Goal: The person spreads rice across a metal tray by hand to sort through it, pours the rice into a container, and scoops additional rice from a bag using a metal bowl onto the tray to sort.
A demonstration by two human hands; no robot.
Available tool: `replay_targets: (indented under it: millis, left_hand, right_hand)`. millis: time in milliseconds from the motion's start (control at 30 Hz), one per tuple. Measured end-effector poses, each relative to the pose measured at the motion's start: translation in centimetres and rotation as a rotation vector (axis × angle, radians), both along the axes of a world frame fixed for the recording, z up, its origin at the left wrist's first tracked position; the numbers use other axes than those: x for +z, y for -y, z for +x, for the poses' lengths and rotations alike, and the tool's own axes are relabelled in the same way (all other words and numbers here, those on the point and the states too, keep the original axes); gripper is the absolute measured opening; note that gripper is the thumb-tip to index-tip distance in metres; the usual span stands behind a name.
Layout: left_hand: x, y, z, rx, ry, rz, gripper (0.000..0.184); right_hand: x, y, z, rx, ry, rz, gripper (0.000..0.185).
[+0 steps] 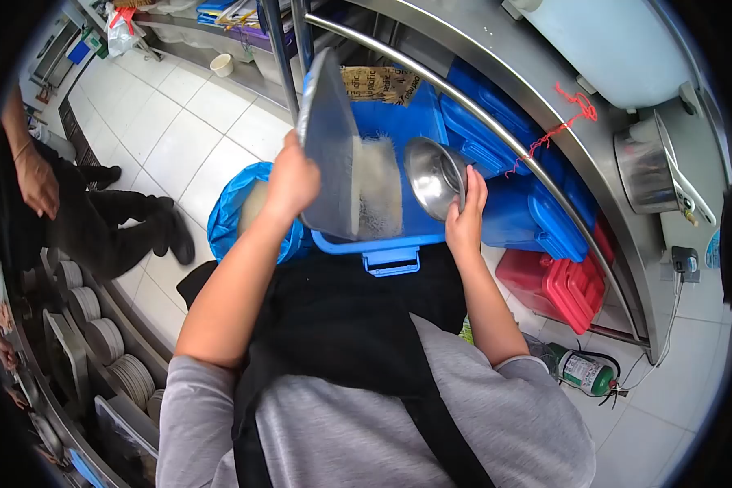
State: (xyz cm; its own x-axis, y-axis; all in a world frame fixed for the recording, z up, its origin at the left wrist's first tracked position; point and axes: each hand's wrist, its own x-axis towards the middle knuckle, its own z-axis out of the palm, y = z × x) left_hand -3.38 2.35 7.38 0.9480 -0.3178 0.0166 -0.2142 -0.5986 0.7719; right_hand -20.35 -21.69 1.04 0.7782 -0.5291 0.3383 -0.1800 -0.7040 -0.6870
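Your left hand clasped the upright lid, your right hand the steel bowl; print on brown paper was unclear.

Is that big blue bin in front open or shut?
Open: the left hand holds its lid raised, and pale contents show inside the bin.

The only view looks steeply down and forward from the person's head, over the grey shirt. The left hand and right hand are near, mid-frame; floor tiles lie farther off, curved by a wide lens with dark, rounded edges.
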Motion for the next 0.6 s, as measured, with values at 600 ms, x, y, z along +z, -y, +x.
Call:
replay_targets:
  millis: [600]
  left_hand:
    - [-2.9, 1.9, -3.7, -0.144, 0.178, -0.010, 0.057]
  right_hand:
    - [-5.2, -1.4, -0.6, 0.089, -0.062, -0.138, 0.072]
